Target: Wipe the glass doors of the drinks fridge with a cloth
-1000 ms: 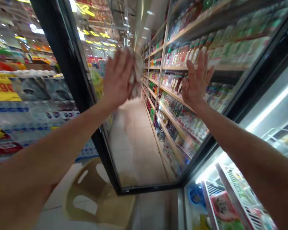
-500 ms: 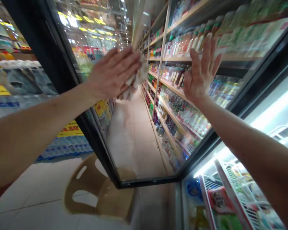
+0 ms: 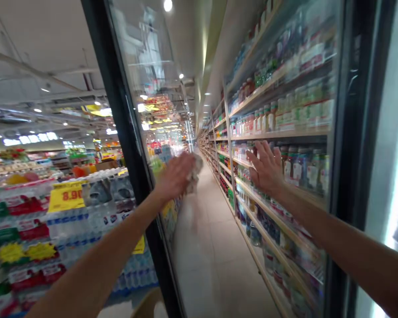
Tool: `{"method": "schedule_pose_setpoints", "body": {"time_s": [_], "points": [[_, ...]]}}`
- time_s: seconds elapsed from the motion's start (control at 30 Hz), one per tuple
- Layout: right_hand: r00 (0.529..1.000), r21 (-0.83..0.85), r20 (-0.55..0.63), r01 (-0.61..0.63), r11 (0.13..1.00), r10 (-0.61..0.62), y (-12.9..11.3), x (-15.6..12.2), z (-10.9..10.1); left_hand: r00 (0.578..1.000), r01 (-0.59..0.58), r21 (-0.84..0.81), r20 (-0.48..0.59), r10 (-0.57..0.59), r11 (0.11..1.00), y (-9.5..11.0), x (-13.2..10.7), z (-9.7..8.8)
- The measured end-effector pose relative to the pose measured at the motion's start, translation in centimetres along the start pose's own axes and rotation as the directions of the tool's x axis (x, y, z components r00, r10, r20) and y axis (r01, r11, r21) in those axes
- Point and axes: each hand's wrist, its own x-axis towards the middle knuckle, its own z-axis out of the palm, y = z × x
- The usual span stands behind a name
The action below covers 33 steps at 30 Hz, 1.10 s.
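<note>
A crumpled pale cloth point(image 3: 195, 171) lies under the fingers of my left hand point(image 3: 175, 174), which presses it to the clear pane of an open glass door with a black frame point(image 3: 128, 110). Both hand and cloth are smeared by motion. My right hand point(image 3: 267, 168) is raised palm-forward at the right part of the pane, fingers spread, holding nothing. Whether its palm touches the glass I cannot tell. Shelves and an aisle show through the pane.
Shelves of bottled drinks point(image 3: 296, 110) run along the right behind the glass. Stacked bottle packs point(image 3: 69, 229) with a yellow price sign point(image 3: 67, 195) stand at left. A brown chair point(image 3: 149, 304) shows at the bottom edge. The lit fridge interior point(image 3: 394, 176) is at far right.
My view has tilted up, showing more ceiling and less floor. Both hands now appear lower in the view. The cloth stays under my left hand, and my right hand remains spread.
</note>
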Motion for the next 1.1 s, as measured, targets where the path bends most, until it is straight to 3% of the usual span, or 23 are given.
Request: {"method": "schedule_pose_setpoints", "body": {"time_s": [0.07, 0.1, 0.17, 0.2, 0.23, 0.27, 0.33, 0.4, 0.43, 0.47, 0.53, 0.57, 0.6, 0.63, 0.7, 0.73, 0.8, 0.87, 0.9, 0.93, 0.97, 1.03, 1.1], "points": [[1.0, 0.0, -0.012, 0.0, 1.0, 0.0, -0.1, 0.0, 0.0, 0.995, -0.068, 0.02, -0.069, 0.069, 0.998, -0.1, -1.8, 0.7], [1.0, -0.004, -0.019, 0.005, 1.0, -0.005, -0.1, 0.0, 0.0, 0.978, -0.201, 0.009, -0.061, 0.201, 0.98, 0.4, -3.0, 1.2], [1.0, -0.012, -0.027, 0.014, 1.0, -0.014, -0.2, 0.0, 0.0, 0.83, -0.556, -0.078, -0.003, 0.558, 0.827, 2.2, -5.3, 2.2], [1.0, -0.017, -0.024, 0.014, 1.0, -0.014, -0.2, 0.1, 0.0, 0.769, -0.636, -0.097, 0.004, 0.639, 0.766, 3.0, -5.9, 2.6], [1.0, -0.022, -0.021, 0.011, 1.0, -0.011, -0.3, 0.1, 0.0, 0.744, -0.662, -0.104, 0.026, 0.667, 0.742, 3.5, -6.0, 2.8], [1.0, -0.026, -0.017, 0.006, 1.0, -0.007, -0.3, 0.1, 0.0, 0.782, -0.617, -0.077, 0.053, 0.621, 0.783, 3.7, -5.6, 3.0], [1.0, -0.033, -0.012, -0.003, 0.999, 0.003, -0.3, 0.1, 0.0, 0.925, -0.377, 0.036, 0.054, 0.375, 0.926, 3.5, -3.8, 3.1], [1.0, -0.039, -0.004, -0.012, 0.999, 0.012, -0.3, 0.1, 0.0, 0.988, -0.149, 0.109, -0.018, 0.152, 0.983, 3.6, -2.1, 3.3], [1.0, -0.042, 0.0, -0.015, 0.999, 0.015, -0.3, 0.1, 0.0, 0.984, -0.175, 0.102, -0.023, 0.178, 0.979, 3.9, -1.6, 3.4], [1.0, -0.045, 0.002, -0.017, 0.999, 0.017, -0.3, 0.1, 0.1, 0.948, -0.317, 0.061, 0.007, 0.317, 0.946, 4.4, -1.4, 3.6], [1.0, -0.051, -0.003, -0.008, 0.999, 0.008, -0.3, 0.1, 0.1, 0.799, -0.596, -0.036, 0.079, 0.597, 0.802, 5.5, -1.1, 3.9], [1.0, -0.053, -0.009, -0.001, 0.999, 0.001, -0.2, 0.1, 0.2, 0.766, -0.635, -0.049, 0.09, 0.637, 0.771, 5.9, -0.7, 3.9], [1.0, -0.053, -0.016, 0.002, 0.999, -0.003, -0.2, 0.1, 0.2, 0.795, -0.601, -0.022, 0.081, 0.601, 0.799, 6.0, -0.1, 3.8], [1.0, -0.051, -0.024, 0.004, 0.999, -0.006, -0.2, 0.1, 0.2, 0.872, -0.49, 0.037, 0.05, 0.488, 0.871, 6.0, 0.8, 3.6], [0.999, -0.045, -0.034, 0.006, 0.999, -0.007, -0.2, 0.2, 0.2, 0.981, -0.172, 0.155, -0.066, 0.184, 0.973, 5.7, 2.7, 3.2], [0.999, -0.043, -0.039, 0.006, 0.999, -0.008, -0.2, 0.2, 0.2, 0.989, -0.098, 0.176, -0.094, 0.116, 0.98, 5.7, 3.5, 3.1], [0.999, -0.045, -0.048, 0.012, 0.999, -0.014, -0.2, 0.2, 0.2, 0.952, -0.295, 0.157, -0.037, 0.304, 0.942, 6.0, 4.2, 3.2], [0.998, -0.039, -0.061, 0.019, 0.999, -0.022, -0.2, 0.2, 0.2, 0.814, -0.58, 0.081, 0.039, 0.579, 0.81, 6.4, 4.5, 3.4], [0.998, -0.029, -0.067, 0.02, 0.999, -0.022, -0.1, 0.1, 0.2, 0.769, -0.639, 0.056, 0.053, 0.637, 0.767, 6.4, 4.8, 3.4], [0.997, -0.013, -0.073, 0.019, 1.0, -0.02, -0.1, 0.1, 0.3, 0.779, -0.627, 0.057, 0.045, 0.625, 0.777, 6.2, 5.3, 3.3], [0.997, 0.005, -0.078, 0.016, 1.0, -0.016, -0.1, 0.1, 0.3, 0.838, -0.544, 0.08, 0.018, 0.545, 0.835, 6.0, 5.9, 3.1], [0.996, 0.046, -0.085, 0.004, 0.999, 0.0, 0.0, 0.1, 0.4, 0.965, -0.241, 0.141, -0.073, 0.253, 0.96, 5.8, 7.1, 2.7], [0.995, 0.094, -0.099, -0.004, 0.996, 0.013, 0.1, 0.2, 0.4, 0.988, -0.099, 0.147, -0.104, 0.115, 0.984, 6.4, 7.4, 2.9]]}}
